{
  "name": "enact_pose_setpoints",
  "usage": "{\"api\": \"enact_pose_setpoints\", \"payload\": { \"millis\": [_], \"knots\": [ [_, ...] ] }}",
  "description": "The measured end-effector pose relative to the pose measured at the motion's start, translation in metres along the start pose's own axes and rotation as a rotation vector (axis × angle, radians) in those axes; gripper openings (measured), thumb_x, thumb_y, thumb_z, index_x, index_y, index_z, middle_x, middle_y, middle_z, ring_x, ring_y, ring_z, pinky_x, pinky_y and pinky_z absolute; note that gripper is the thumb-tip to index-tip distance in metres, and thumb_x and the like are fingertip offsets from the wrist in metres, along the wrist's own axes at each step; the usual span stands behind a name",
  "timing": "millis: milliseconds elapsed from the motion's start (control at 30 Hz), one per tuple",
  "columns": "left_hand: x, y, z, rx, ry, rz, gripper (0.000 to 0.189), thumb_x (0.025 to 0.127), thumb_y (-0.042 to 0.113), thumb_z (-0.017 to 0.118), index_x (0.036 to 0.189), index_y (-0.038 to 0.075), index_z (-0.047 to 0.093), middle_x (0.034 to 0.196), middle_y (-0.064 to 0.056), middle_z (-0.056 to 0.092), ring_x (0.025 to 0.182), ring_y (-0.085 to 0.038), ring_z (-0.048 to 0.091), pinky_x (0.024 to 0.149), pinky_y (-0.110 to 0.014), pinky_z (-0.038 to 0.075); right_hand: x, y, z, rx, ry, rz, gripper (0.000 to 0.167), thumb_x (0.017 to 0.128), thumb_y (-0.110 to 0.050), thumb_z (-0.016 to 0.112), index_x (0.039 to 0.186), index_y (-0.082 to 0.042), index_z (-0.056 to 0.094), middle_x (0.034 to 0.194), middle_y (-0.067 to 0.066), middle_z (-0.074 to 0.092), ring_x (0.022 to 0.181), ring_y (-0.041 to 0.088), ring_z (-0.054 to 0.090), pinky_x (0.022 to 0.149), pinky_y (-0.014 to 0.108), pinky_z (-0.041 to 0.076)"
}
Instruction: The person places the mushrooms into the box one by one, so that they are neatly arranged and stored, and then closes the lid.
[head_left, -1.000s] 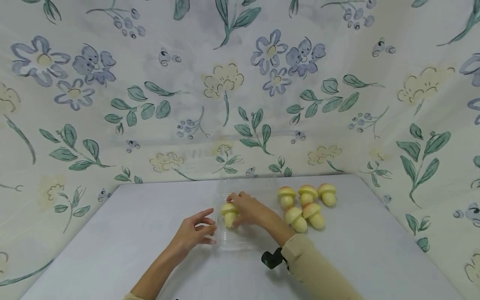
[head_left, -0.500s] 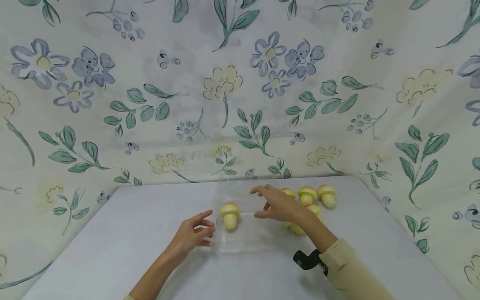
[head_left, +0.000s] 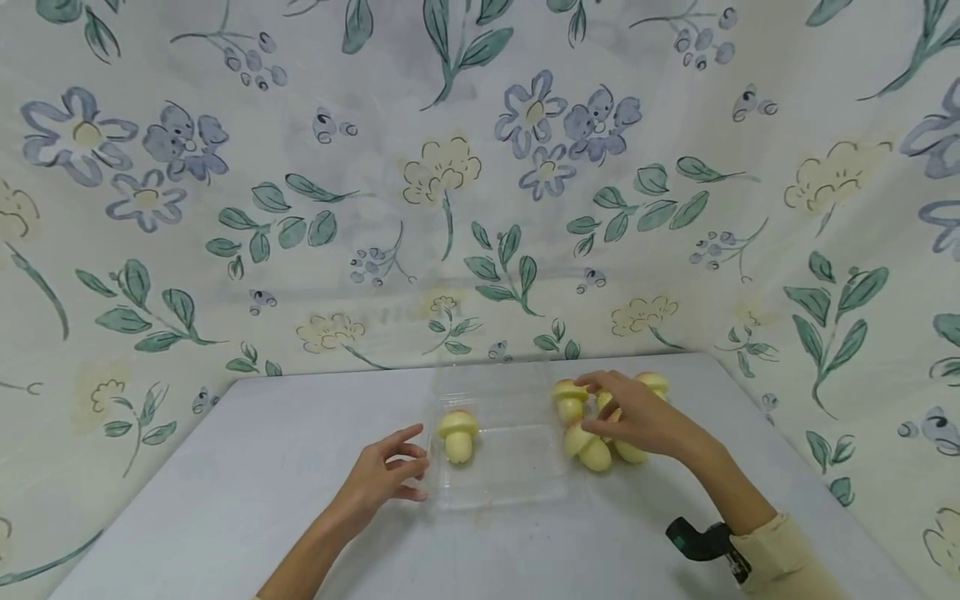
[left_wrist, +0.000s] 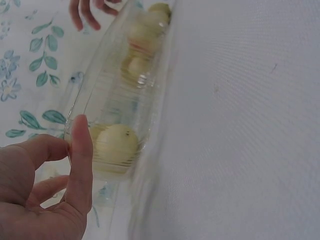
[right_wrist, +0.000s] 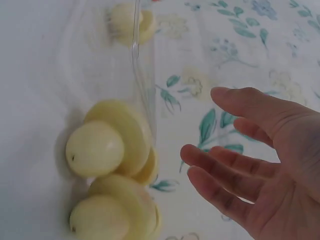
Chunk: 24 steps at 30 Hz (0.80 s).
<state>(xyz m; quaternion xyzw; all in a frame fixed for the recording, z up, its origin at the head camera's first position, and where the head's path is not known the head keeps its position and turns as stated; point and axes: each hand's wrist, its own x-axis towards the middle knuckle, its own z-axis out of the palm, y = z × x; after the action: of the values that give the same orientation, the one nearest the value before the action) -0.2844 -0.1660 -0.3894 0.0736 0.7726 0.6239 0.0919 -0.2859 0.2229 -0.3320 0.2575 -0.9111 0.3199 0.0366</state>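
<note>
In the head view, a toy mushroom [head_left: 458, 437] with a yellow cap and pale stem lies in the left part of a clear plastic box [head_left: 525, 454]. My left hand [head_left: 385, 472] is at the box's left side, its loosely bent fingertips right at the wall; the left wrist view puts the fingers [left_wrist: 80, 165] close against the rim. My right hand [head_left: 633, 417] hovers over the group of mushrooms [head_left: 595, 454] to the right of the box, partly covering them. Its fingers are spread and nothing lies between them in the right wrist view, where two mushrooms [right_wrist: 95, 149] show close by.
A clear lid-like panel [head_left: 491, 381] stands at the back of the box. The white table [head_left: 300, 467] ends at a wall of floral cloth [head_left: 442, 275]. A black wrist-worn device [head_left: 697, 540] sits by the right sleeve [head_left: 780, 554].
My right hand has let go of the mushroom in the box and moved right, out of the box and over the mushroom group. My left hand has stayed at the box's left side.
</note>
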Motion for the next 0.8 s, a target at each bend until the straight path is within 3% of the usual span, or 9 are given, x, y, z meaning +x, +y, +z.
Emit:
{"api": "enact_pose_setpoints", "payload": {
  "millis": [300, 600, 800],
  "knots": [
    [0.000, 0.001, 0.001, -0.004, 0.021, -0.013, 0.063, 0.091, 0.003, 0.064, 0.148, 0.005, 0.040, 0.114, -0.016, 0.054, 0.088, -0.019, 0.060, 0.069, -0.037, 0.064, -0.028, 0.036, -0.012, -0.020, 0.052, -0.015, 0.055, 0.090, -0.028, 0.071, 0.136, -0.010, 0.049, 0.130, 0.015, 0.055, 0.084, 0.008, 0.066, 0.067, 0.021, 0.056],
    [0.001, 0.003, -0.001, 0.007, 0.005, 0.006, 0.062, 0.091, 0.003, 0.064, 0.148, 0.006, 0.040, 0.116, -0.018, 0.053, 0.087, -0.018, 0.060, 0.067, -0.037, 0.063, -0.032, 0.051, -0.015, -0.028, 0.026, -0.049, 0.053, 0.089, -0.019, 0.071, 0.136, -0.005, 0.050, 0.133, 0.022, 0.054, 0.085, 0.013, 0.069, 0.070, 0.022, 0.057],
    [0.001, 0.002, 0.000, 0.022, 0.001, 0.001, 0.062, 0.091, 0.002, 0.063, 0.148, 0.005, 0.040, 0.116, -0.019, 0.053, 0.088, -0.021, 0.061, 0.067, -0.037, 0.063, -0.034, 0.055, -0.014, -0.049, -0.007, -0.013, 0.053, 0.090, -0.021, 0.071, 0.137, -0.005, 0.051, 0.134, 0.020, 0.056, 0.084, 0.010, 0.069, 0.071, 0.022, 0.055]
  ]
}}
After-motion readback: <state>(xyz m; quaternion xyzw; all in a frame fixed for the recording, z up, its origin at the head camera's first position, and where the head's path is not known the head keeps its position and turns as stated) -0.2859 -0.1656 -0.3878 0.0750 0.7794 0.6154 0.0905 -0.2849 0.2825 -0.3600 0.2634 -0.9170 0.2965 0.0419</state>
